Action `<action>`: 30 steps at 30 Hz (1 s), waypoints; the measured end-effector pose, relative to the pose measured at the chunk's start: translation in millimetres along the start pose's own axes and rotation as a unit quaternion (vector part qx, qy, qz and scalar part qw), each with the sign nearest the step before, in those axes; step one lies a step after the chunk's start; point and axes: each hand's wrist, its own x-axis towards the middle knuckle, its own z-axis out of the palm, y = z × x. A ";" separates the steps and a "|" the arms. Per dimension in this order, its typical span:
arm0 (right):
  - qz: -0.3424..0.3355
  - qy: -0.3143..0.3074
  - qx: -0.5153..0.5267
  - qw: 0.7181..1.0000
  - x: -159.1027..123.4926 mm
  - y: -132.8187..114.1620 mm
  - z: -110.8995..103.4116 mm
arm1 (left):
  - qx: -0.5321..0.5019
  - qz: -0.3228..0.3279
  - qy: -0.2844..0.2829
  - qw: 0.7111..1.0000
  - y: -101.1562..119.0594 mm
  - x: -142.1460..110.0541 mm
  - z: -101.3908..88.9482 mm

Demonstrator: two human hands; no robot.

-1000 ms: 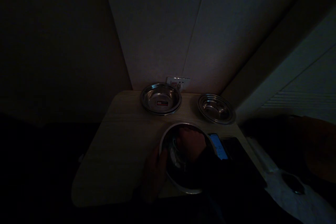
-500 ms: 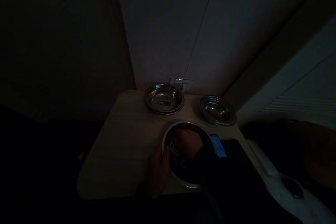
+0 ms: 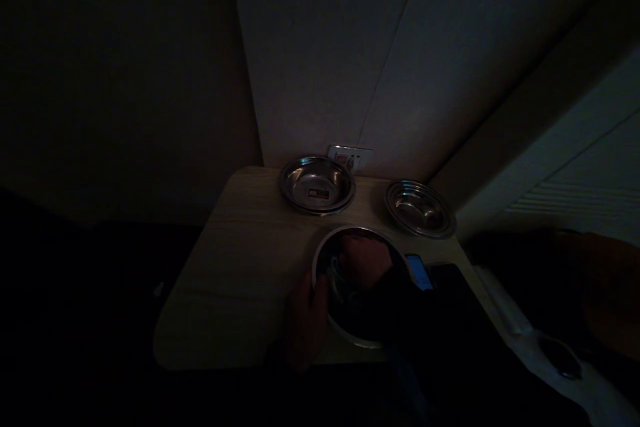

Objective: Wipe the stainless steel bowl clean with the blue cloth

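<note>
In the dim head view, a round, deep bowl (image 3: 345,332) with a pale rim stands near the table's front edge. Its inside is dark, with a faint bluish curve low on the left that could be a reflection. My left hand (image 3: 305,320) grips the rim on the left side, thumb over the edge. Down inside the bowl is my right hand (image 3: 367,261), fingers curled like a fist. Whatever those fingers hold, if anything, is hidden. The dark sleeve of my right arm covers the bowl's lower right.
Shallow steel bowls (image 3: 317,183), one with a label, stand at the back of the wooden table (image 3: 225,267). More stacked steel dishes (image 3: 420,208) sit at back right. A lit phone (image 3: 419,272) lies right of the bowl, and a wall socket (image 3: 350,157) is behind.
The whole view has shifted slightly. My right hand has moved a little inside the bowl, while my left hand keeps its hold on the rim.
</note>
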 end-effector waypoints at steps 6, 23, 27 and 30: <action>-0.023 -0.005 -0.008 1.000 -2.0 -3.9 0.3 | 0.017 0.006 0.025 1.000 -0.6 0.4 1.6; 0.038 0.029 -0.093 0.995 -28.6 40.6 -26.6 | 0.035 -0.032 0.068 0.997 9.0 -6.7 5.8; 0.023 0.022 -0.084 0.996 -46.8 59.8 -38.8 | 0.036 -0.017 0.068 0.997 4.6 -9.6 1.6; -0.018 0.007 -0.064 0.998 -55.7 60.0 -38.9 | 0.056 -0.028 0.088 0.994 1.6 -9.5 -5.2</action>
